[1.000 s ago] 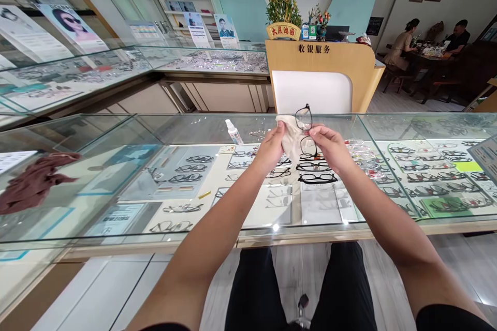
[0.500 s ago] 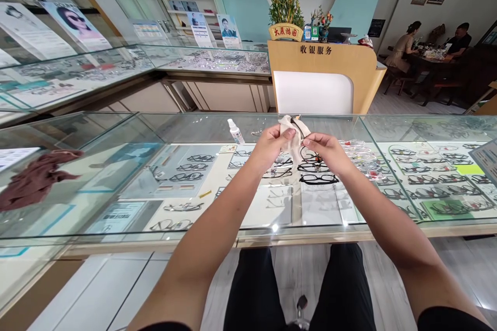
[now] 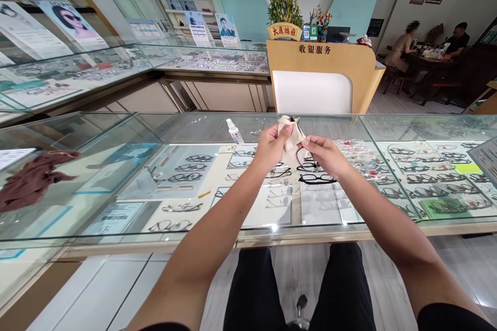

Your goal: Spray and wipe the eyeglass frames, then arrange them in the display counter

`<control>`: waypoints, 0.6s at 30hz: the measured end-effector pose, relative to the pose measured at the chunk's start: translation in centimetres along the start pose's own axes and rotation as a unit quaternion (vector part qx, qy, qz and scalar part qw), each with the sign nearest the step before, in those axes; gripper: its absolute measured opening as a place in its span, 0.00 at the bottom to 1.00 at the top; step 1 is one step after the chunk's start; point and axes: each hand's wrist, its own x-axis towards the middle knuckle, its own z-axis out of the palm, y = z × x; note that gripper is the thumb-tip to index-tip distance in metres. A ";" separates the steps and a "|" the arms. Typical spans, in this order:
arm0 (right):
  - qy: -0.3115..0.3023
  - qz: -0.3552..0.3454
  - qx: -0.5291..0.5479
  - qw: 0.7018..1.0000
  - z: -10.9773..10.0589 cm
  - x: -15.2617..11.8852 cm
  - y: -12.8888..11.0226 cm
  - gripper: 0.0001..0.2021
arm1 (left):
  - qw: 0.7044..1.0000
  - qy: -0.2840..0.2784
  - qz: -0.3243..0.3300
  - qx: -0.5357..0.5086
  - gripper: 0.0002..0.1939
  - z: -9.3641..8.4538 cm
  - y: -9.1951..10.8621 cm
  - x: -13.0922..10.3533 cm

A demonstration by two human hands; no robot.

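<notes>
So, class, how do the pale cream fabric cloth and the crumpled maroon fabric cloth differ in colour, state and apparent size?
The pale cream fabric cloth is light; the crumpled maroon fabric cloth is dark.
The cream cloth is held up in the person's left hand, while the maroon one lies on the glass counter.
The cream cloth looks smaller, though partly covered; the maroon one looks larger.
Both look soft and creased.

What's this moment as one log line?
left hand: holds pale cloth; right hand: holds glasses; glasses: partly cloth-covered; white bottle: on glass counter
</notes>
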 end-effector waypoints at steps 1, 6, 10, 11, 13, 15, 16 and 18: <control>0.007 0.000 0.005 1.000 -0.2 0.0 -0.2 0.25 | 1.000 -0.024 -0.010 -0.006 0.37 -0.3 0.0 0.2; -0.010 0.029 0.047 0.998 -0.3 0.0 -0.4 0.24 | 0.994 -0.098 -0.035 -0.039 0.34 -0.6 0.7 0.2; -0.043 0.051 0.085 0.994 0.4 -0.2 0.1 0.25 | 0.998 -0.051 -0.020 -0.013 0.31 0.3 1.1 -0.6; -0.052 0.052 0.084 0.994 0.5 -0.2 0.2 0.24 | 0.999 -0.030 -0.010 -0.004 0.31 0.5 1.0 -0.7; -0.067 0.051 0.075 0.994 0.7 -0.2 0.4 0.25 | 1.000 0.010 0.016 0.007 0.32 0.8 0.8 -0.8; -0.068 0.049 0.064 0.994 0.6 -0.1 0.4 0.25 | 0.999 0.027 0.035 0.006 0.34 0.7 0.4 -0.7; -0.060 0.045 0.062 0.995 0.4 -0.1 0.4 0.25 | 0.999 0.023 0.038 0.004 0.35 0.5 0.3 -0.6; -0.037 0.039 0.062 0.997 -0.1 0.1 0.0 0.24 | 1.000 -0.001 0.028 -0.004 0.36 0.1 0.0 -0.3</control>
